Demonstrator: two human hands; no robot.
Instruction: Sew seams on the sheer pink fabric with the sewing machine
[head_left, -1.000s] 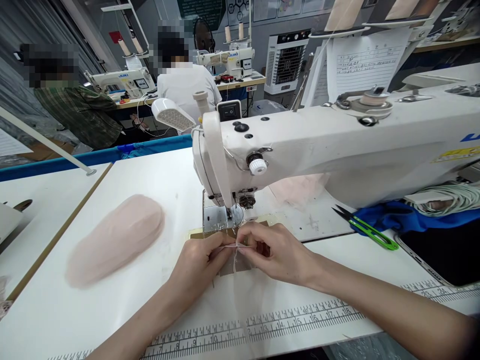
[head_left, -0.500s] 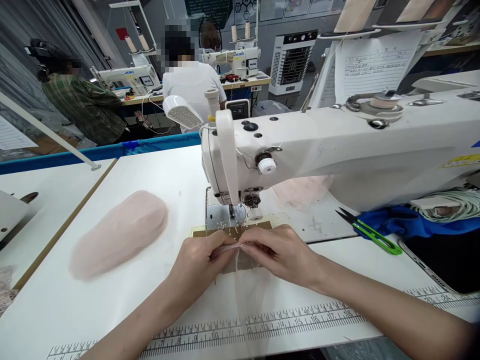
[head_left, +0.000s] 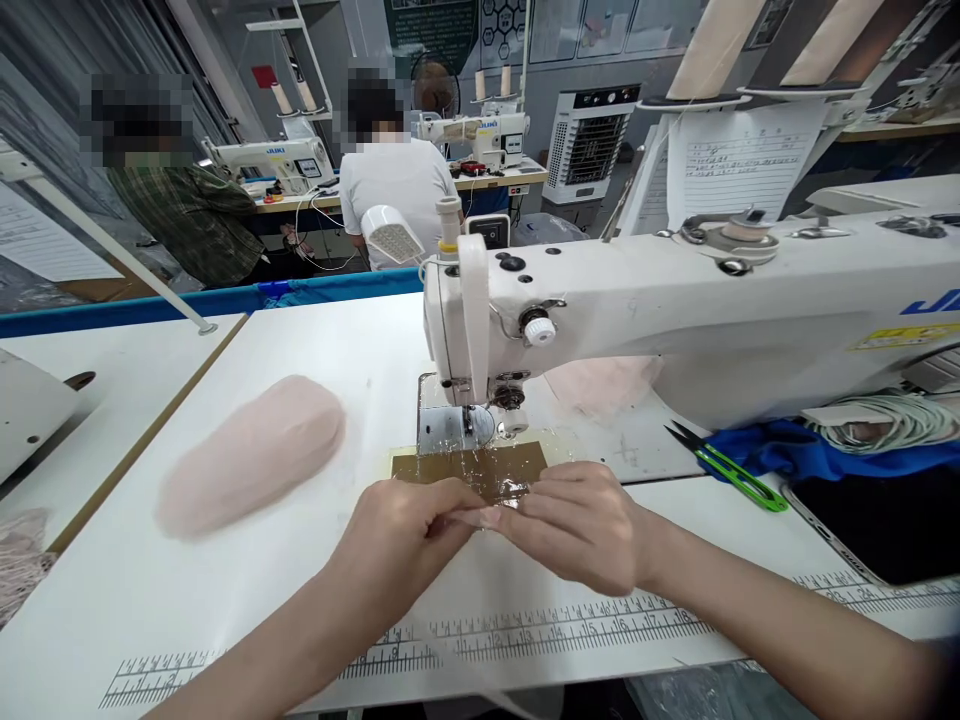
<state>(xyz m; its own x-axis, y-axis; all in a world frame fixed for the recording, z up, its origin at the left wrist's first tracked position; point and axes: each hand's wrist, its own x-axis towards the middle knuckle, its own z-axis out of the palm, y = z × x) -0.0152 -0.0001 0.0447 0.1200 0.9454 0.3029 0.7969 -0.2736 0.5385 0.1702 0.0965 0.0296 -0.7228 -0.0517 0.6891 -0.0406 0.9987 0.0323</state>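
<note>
My left hand (head_left: 409, 530) and my right hand (head_left: 581, 525) meet in front of the sewing machine (head_left: 675, 290), fingertips nearly touching. Pinched between them is a narrow, sheer pale fabric strip (head_left: 466, 517); a thin see-through tail hangs toward the table's front edge. Both hands are closed on it, the right with thumb and index finger. Just behind the fingers lies a brown plate (head_left: 480, 470) with loose thread bits, in front of the presser foot (head_left: 469, 425). The fabric is apart from the needle. Its folded part is mostly hidden by the fingers.
A sheer pink fabric piece (head_left: 255, 455) lies on the left; another pink piece (head_left: 604, 385) sits behind the needle. On the right are green thread snips (head_left: 739, 475), a blue cloth (head_left: 795, 448) and a phone (head_left: 885, 525). Two people sit at machines beyond.
Both hands have drawn slightly back from the needle toward me, uncovering more of the brown plate. My right hand has turned over, with knuckles up. The view has shifted a little.
</note>
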